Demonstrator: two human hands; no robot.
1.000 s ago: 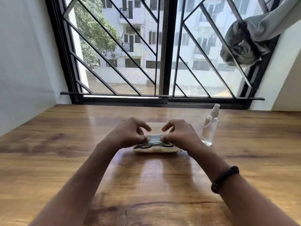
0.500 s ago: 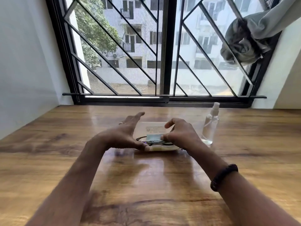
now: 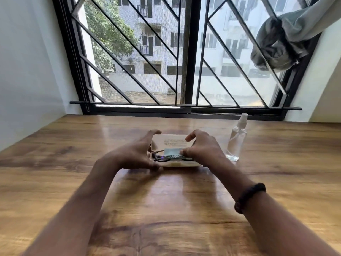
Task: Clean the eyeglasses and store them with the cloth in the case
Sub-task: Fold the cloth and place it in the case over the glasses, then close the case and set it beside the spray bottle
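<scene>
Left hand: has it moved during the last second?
Yes. The left hand let go of the cloth and shifted left, away from the spray bottle, to the left end of the case.

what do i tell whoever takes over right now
Left hand: open, spanning the left end of the case, index at the lid edge.
Right hand: fingers curled, pinching the right end of the cloth.
Case open on the table; eyeglasses inside, cloth on top. Spray bottle to its right.
Done: eyeglasses and cloth in.
Left: close the lid.
</scene>
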